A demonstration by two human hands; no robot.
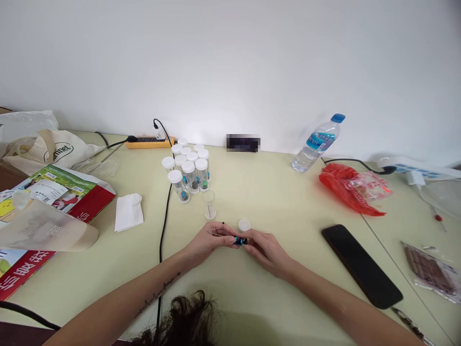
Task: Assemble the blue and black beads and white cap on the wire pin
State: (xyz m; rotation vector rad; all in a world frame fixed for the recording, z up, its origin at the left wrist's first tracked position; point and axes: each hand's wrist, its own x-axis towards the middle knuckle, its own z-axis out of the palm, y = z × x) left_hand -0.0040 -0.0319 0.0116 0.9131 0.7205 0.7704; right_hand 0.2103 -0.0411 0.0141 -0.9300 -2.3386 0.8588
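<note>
Head view: work on a small blue-and-black piece (239, 240) appears mid-course. Behind the hands stands a cluster of white-capped clear tubes (189, 177); several of the front ones show small blue, green or dark contents at the base, so I judge those units closed up. One open tube (209, 207) stands uncapped just in front of the cluster, and a loose white cap (244, 225) lies on the table (281, 206), apart from that tube. Outstanding, by my reading: the piece is out of any tube, and the open tube is unclosed. Whether the piece itself is complete cannot be told at this size.

Position: the piece is between the two hands, above the table, at the fingertips of both. Left hand (211, 241): thumb and fingers pinch its blue side; thin pale strands (215, 233) show over these fingers. Right hand (268, 249): thumb and forefinger close on its black end. The loose cap is just beyond the right fingertips.
</note>
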